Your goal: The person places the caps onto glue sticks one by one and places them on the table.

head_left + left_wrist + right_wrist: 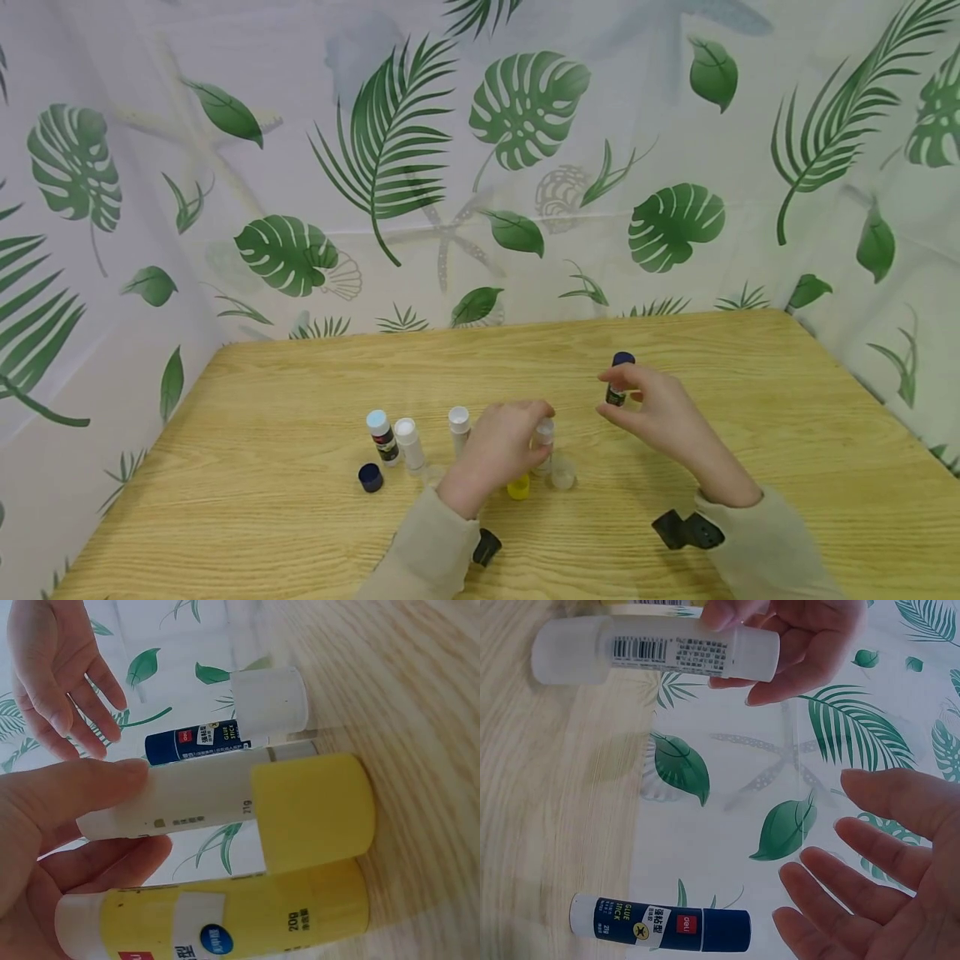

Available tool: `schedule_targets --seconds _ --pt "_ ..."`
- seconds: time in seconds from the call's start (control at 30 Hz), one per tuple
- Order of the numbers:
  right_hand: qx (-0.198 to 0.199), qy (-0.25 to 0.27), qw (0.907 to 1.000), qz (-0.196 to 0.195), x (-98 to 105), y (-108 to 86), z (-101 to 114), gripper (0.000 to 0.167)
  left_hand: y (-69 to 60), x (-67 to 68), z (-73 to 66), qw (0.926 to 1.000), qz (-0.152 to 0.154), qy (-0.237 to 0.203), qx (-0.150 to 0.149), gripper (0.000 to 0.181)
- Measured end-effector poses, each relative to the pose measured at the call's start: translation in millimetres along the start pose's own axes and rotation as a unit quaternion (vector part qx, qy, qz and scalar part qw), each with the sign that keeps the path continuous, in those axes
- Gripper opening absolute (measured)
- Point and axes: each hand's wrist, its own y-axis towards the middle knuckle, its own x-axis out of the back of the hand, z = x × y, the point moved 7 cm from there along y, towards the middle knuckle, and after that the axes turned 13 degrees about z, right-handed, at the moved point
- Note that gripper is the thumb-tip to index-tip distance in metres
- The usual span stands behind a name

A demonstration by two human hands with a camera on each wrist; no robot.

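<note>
My left hand (501, 446) pinches a translucent white glue stick (191, 791) between thumb and fingers; it stands upright on the table. Beside it are a yellow glue stick (247, 922), hidden behind the hand in the head view, and a yellow cap (518, 487). A clear cap (562, 475) sits just right of the translucent stick. Farther right, a navy glue stick (660, 924) with its cap on stands upright. My right hand (877, 877) is around it in the head view, but the right wrist view shows a gap between fingers and stick.
To the left stand a dark-labelled glue stick (384, 442) with a pale top and two white tubes, one of them a white tube (410, 446). A navy cap (371, 477) lies in front. Leaf-patterned cloth (420, 192) borders the wooden table (247, 492).
</note>
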Motion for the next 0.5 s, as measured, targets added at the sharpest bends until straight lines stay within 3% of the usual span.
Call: schedule_targets --seconds 0.23,0.37,0.5 --pt "-0.006 0.002 1.0 0.002 -0.5 0.9 -0.4 0.031 -0.1 -0.4 1.6 0.9997 0.005 0.012 0.021 0.035" --pt "-0.003 0.003 1.0 0.004 -0.6 1.1 0.1 0.031 -1.5 3.5 1.6 0.9997 -0.01 0.001 0.021 0.032" --pt "0.0 0.003 1.0 0.002 -0.3 0.8 0.0 0.03 -4.3 12.0 1.1 0.9988 -0.045 -0.015 0.012 0.029"
